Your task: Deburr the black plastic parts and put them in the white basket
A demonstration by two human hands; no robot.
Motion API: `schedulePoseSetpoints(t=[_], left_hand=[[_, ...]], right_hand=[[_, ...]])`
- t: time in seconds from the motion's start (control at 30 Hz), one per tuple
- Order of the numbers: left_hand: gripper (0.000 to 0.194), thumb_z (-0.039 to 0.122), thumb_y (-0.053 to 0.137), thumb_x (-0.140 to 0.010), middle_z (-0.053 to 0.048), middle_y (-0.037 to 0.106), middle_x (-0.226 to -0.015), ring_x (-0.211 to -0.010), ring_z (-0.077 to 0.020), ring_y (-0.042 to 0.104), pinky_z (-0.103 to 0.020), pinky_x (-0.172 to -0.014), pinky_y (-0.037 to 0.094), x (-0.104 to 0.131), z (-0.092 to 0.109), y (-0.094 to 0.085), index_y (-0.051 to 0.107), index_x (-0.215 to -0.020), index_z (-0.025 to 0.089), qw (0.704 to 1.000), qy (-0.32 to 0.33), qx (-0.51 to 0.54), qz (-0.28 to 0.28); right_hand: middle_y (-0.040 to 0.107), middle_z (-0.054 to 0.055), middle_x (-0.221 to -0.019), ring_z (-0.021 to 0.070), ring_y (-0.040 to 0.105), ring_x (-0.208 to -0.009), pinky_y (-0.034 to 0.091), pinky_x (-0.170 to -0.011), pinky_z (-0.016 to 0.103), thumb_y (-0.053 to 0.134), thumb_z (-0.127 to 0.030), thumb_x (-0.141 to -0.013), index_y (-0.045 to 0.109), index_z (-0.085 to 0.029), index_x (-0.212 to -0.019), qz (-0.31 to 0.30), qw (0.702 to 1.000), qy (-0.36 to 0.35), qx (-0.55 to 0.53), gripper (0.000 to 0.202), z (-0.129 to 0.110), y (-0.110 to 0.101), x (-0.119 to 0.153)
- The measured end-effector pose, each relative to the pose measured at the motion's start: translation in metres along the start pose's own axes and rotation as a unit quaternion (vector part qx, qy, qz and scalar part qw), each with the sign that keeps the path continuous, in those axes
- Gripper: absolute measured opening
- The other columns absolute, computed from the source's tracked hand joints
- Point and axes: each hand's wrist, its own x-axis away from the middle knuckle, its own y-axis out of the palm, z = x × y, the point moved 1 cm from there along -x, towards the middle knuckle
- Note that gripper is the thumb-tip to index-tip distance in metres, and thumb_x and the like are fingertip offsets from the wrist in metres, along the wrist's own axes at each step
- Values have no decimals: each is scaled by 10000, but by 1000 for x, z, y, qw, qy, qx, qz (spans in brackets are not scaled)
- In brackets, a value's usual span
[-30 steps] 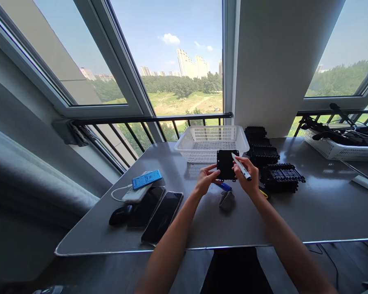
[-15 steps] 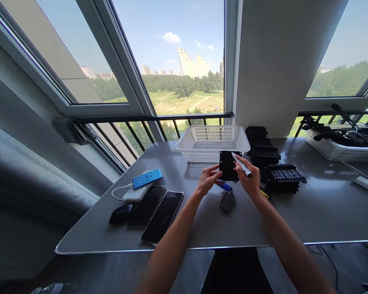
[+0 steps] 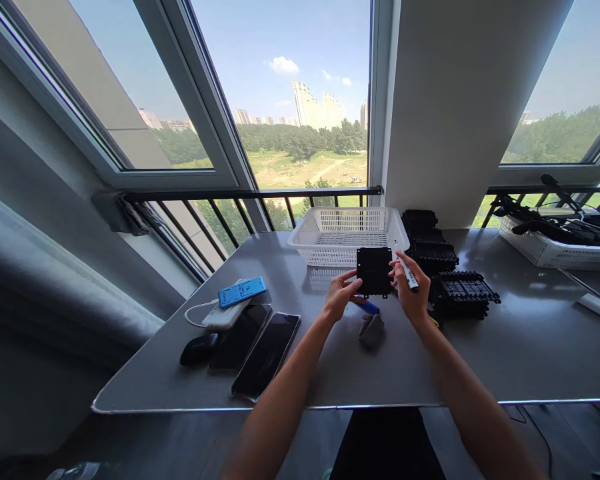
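Observation:
I hold a square black plastic plate upright above the grey table, between both hands. My left hand pinches its lower left edge. My right hand touches the plate's right edge while gripping a white marker pen that points up and away. Below the plate lie a blue pen cap and a small grey cloth.
A white mesh basket stands behind the plate. Stacks of black plastic parts sit to the right. Two dark phones, a power bank with a blue device and a black mouse lie at left. Another white basket holds cables far right.
The marker tip has swung off the plate's face to its right edge and now points more upright. The plate has stayed in place between my hands.

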Motion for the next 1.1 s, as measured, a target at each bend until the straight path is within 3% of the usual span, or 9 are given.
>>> schedulePoseSetpoints(t=[0.2,0.37,0.53,0.67,0.8,0.87,0.97,1.03,1.1], left_hand=[[476,243,730,-655,-51,685,-746,-620,-173,663,-333,-556,587,-6,4,-11,592,-1093,119,995,3,48,83],[400,251,690,-624,-29,650,-752,-623,-147,628,-350,-612,580,-8,8,-20,590,-996,141,990,10,96,105],[343,296,611,-651,-23,647,-846,-730,-137,609,-256,-616,523,-13,7,-27,592,-972,175,973,69,137,170],[331,338,609,-675,-28,656,-898,-797,-133,599,-187,-581,451,-16,7,-28,614,-965,179,966,91,147,191],[272,356,669,-657,-18,654,-836,-758,-121,590,-179,-585,440,-16,9,-24,633,-842,161,967,103,153,176],[261,360,701,-646,-15,651,-795,-733,-119,584,-183,-599,447,-14,9,-21,642,-793,153,968,102,156,169],[313,418,708,-664,-21,653,-773,-729,-135,585,-208,-632,463,-11,6,-16,672,-819,149,980,72,116,142],[397,484,695,-683,-34,656,-782,-730,-151,585,-228,-638,468,-11,2,-13,688,-881,140,989,42,67,121],[439,528,699,-678,-24,642,-778,-712,-137,568,-215,-625,454,-12,0,-10,684,-891,144,990,38,31,135]], right_hand=[[560,124,-1144,238,574,-962,523,-794,374,594,-321,-790,524,-181,-1252,31,992,-40,115,488,6,-2,-5],[623,114,-1091,227,602,-945,507,-804,355,467,-197,-840,631,-192,-1156,-92,983,-28,156,357,17,3,-4],[705,71,-1055,227,626,-957,480,-880,367,428,-111,-840,723,-250,-1069,-242,940,-42,238,398,42,12,12],[727,77,-1025,226,643,-844,509,-781,348,483,-79,-796,765,-267,-966,-295,918,-43,263,379,55,19,29],[735,91,-980,235,651,-818,510,-776,357,512,-135,-812,771,-245,-923,-263,944,-15,199,302,47,21,27],[731,90,-981,223,656,-809,520,-749,344,486,-240,-871,742,-226,-1011,-197,969,13,150,292,38,18,18],[717,89,-990,179,633,-661,506,-542,278,395,-427,-929,660,-176,-1165,-90,989,106,51,434,29,14,6],[718,72,-879,157,590,-566,452,-450,244,438,-511,-896,680,-149,-1110,-98,983,157,-12,485,27,14,3],[696,48,-739,162,579,-565,444,-469,240,525,-535,-842,730,-148,-914,-135,978,160,-26,444,26,16,3]])
